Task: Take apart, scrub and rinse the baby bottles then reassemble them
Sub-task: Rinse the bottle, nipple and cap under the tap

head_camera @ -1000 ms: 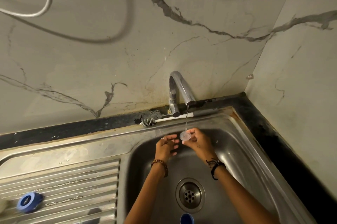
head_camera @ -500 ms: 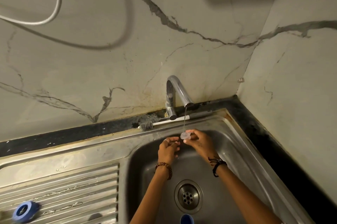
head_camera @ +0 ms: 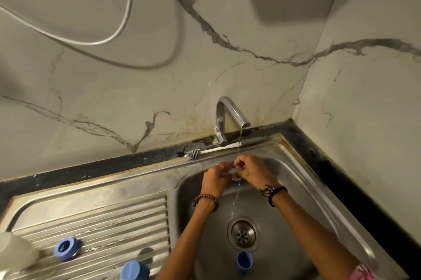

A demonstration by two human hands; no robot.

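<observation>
- Steel sink unit point(head_camera: 127, 188), which I see set into a black counter point(head_camera: 319, 156) in a wall corner.
- Ribbed draining board point(head_camera: 102, 222) on my left, carrying: a blue ring point(head_camera: 65, 248); a blue cap point(head_camera: 134, 270) near the bottom edge; a pale, blurred container point(head_camera: 13, 250) at far left.
- Basin point(head_camera: 296, 200) on my right, holding: a small blue cup point(head_camera: 244, 261) just below the drain point(head_camera: 243, 233).
- Back ledge: a white-handled bottle brush point(head_camera: 193, 154) lying behind the basin, beside the tap point(head_camera: 224, 117).

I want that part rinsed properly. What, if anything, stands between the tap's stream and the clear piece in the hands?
Nothing visible: the stream falls freely from the tap onto the clear piece, pinched by both hands.
</observation>
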